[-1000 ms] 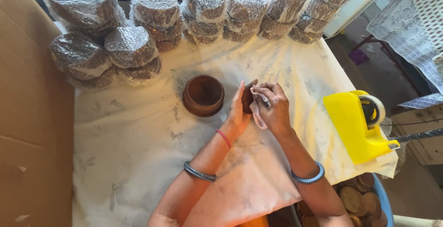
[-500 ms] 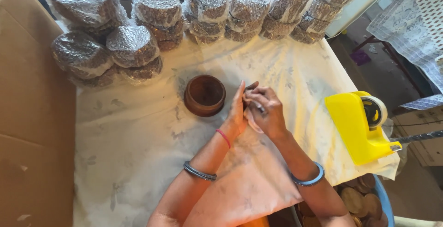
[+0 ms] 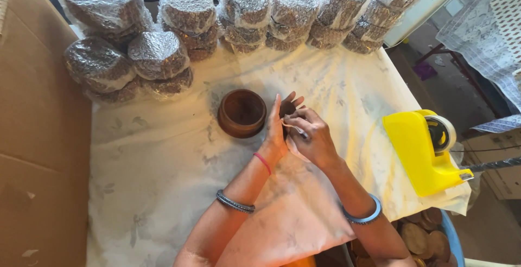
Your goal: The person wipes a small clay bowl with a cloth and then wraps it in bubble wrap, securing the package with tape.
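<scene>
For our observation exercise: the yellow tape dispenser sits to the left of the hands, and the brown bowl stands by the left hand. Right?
Not quite. The head view shows the yellow tape dispenser to the right of the hands; the brown bowl does stand by the left hand.

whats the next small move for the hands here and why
Probably keep freeing the thin pale strip that the right hand pinches against the small dark piece held by the left hand. The brown bowl beside them is bare, while the bundles behind are bubble-wrapped.
</scene>
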